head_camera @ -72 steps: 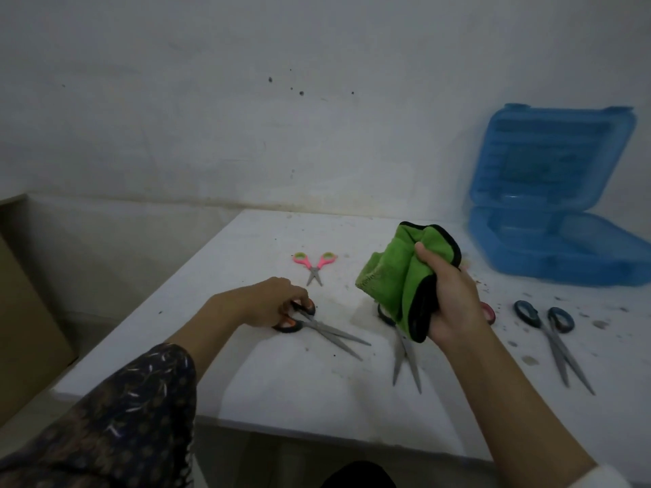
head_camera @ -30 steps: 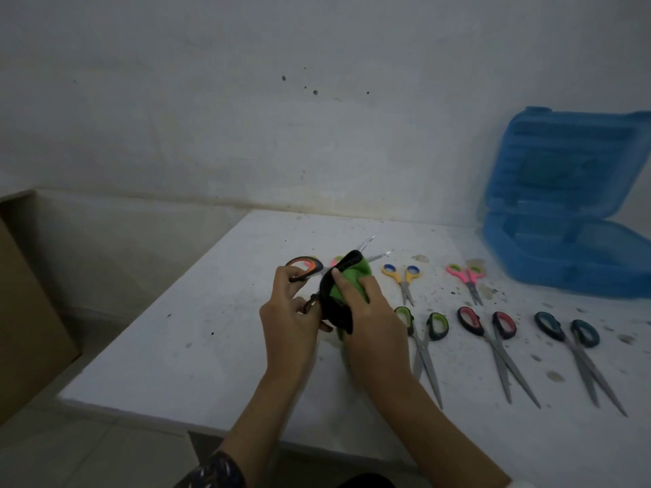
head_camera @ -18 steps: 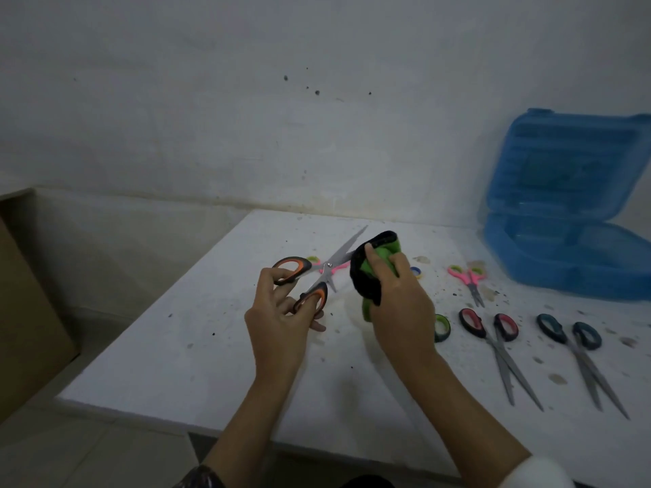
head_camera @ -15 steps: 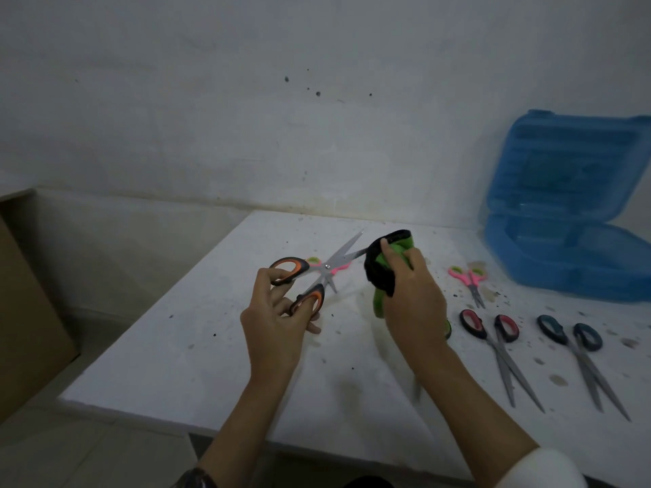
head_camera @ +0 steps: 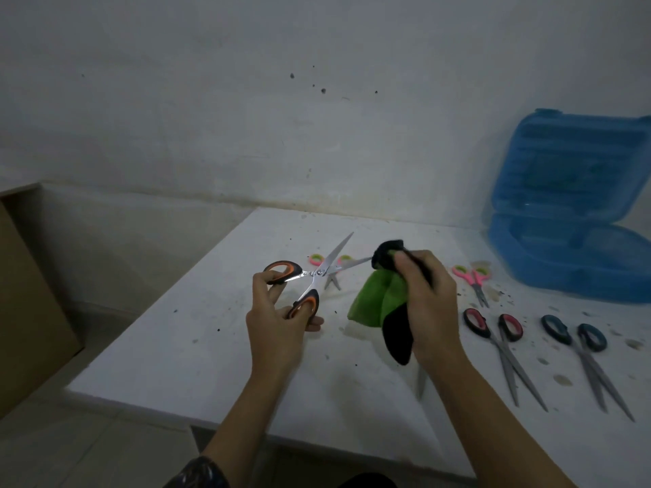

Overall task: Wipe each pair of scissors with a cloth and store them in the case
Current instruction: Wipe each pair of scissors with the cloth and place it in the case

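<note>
White and speckled, our table (head_camera: 197,346) meets a stained wall. With our left hand (head_camera: 278,329) we hold the orange-handled scissors (head_camera: 318,272) above it by the loops, blades spread wide. Our right hand (head_camera: 431,304) clutches the green cloth (head_camera: 373,301) around one blade's tip. Behind to the right sits the blue case (head_camera: 563,272), lid up; other scissors (head_camera: 476,322) lie before it.

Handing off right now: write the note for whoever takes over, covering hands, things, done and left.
Left hand holds the orange-handled scissors, blades open, above the table.
Right hand grips the green cloth around one blade tip.
Blue case stands open, far right; no scissors visible inside.
On the table: two pink pairs, red-handled pair, blue-handled pair, a fifth pair mostly behind the right arm.
Done: none stored.
Left: finish this wipe, store, repeat.
</note>
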